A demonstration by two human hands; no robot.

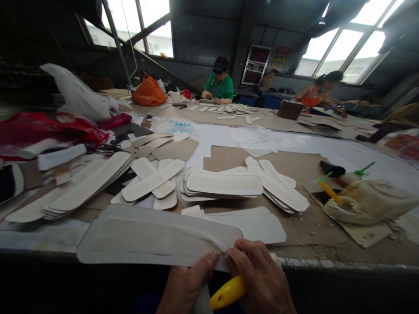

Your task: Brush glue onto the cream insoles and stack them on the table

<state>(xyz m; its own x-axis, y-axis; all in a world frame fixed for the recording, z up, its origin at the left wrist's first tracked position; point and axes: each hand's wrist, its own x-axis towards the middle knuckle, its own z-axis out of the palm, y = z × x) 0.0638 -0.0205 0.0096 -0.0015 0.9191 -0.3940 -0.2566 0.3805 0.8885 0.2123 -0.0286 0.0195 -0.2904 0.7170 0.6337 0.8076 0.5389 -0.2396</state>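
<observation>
A long, pale grey panel with rounded corners (147, 237) is held up at the table's front edge. My left hand (190, 281) is closed on its lower edge near the right end, thumb on top. At that same end, the fingertips of my right hand (262, 277) pinch the panel's edge, where a thin layer looks creased. My right hand also grips a yellow-handled brush (229, 293), its handle pointing down left and its head mostly hidden behind the fingers. Just behind the held panel lie more flat pale panels (262, 224).
Stacks of white padded strips (225, 182) spread across the table (307, 235). On the right, a crusted glue container (386, 196) has a yellow handle sticking out, near green-tipped bottles (355, 176). Plastic bags (78, 93) pile up at left. Co-workers (222, 85) sit across the table.
</observation>
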